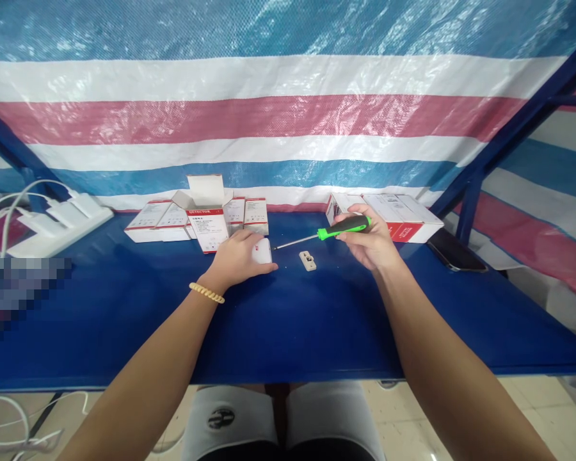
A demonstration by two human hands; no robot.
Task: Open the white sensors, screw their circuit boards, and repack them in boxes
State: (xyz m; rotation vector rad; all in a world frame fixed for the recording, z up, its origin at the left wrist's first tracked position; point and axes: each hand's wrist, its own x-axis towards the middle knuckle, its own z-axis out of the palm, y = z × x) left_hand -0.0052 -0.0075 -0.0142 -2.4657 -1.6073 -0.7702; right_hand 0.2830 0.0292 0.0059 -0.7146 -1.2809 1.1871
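Note:
My left hand (240,257) is closed round a small white detector (262,251) on the blue tabletop, thumb along its near side. In my right hand (367,238) is a screwdriver (344,226) with a green and black handle, held nearly level. Its thin shaft points left, and the tip is at the detector's right side; whether it touches a screw is too small to tell. Between my hands a small beige bracket (308,260) lies on the table. Just behind my left hand stands an upright white and red box (208,229) with its flaps up.
More white and red boxes (148,221) lie at the back left, with others (403,214) at the back right. A dark phone (456,250) lies near the right edge. A white power strip (60,224) with plugs and cables is at far left. Striped sheeting (288,115) hangs behind.

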